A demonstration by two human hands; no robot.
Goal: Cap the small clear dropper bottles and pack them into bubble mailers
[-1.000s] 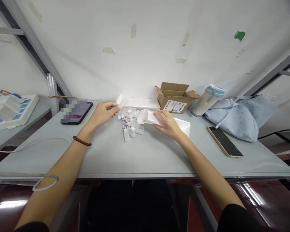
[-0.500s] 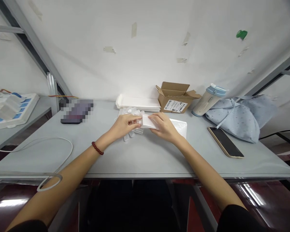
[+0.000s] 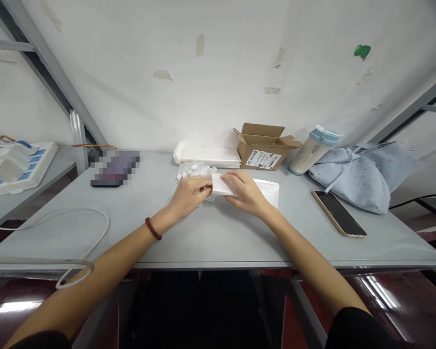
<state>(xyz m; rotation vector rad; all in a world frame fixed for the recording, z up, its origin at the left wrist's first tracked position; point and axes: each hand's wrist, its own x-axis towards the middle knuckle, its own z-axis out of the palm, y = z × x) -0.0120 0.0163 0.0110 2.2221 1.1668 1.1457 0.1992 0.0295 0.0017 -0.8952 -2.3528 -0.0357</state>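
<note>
My right hand point(image 3: 244, 191) is closed round a small white box point(image 3: 221, 185), gripping it from the right side. At the left end of this box, my left hand point(image 3: 189, 195) pinches with thumb and fingertips against its edge; the exact contact is partly hidden. Just behind my hands lies a loose pile of clear plastic pieces point(image 3: 194, 169), partly covered by the left hand. A flat white packet point(image 3: 271, 191) rests on the table, partly behind my right hand and wrist.
Behind the pile lies a stack of white sleeves point(image 3: 210, 155), beside an open cardboard box point(image 3: 263, 150). A tumbler point(image 3: 314, 151), a light-blue cloth bag point(image 3: 352, 179) and a phone point(image 3: 339, 213) are on the right. A white cable point(image 3: 103, 228) loops at the left.
My left hand has turned and its fingers have closed in at the box's left end. The box is tilted a little differently, with its broad face showing more. My right hand keeps its grip.
</note>
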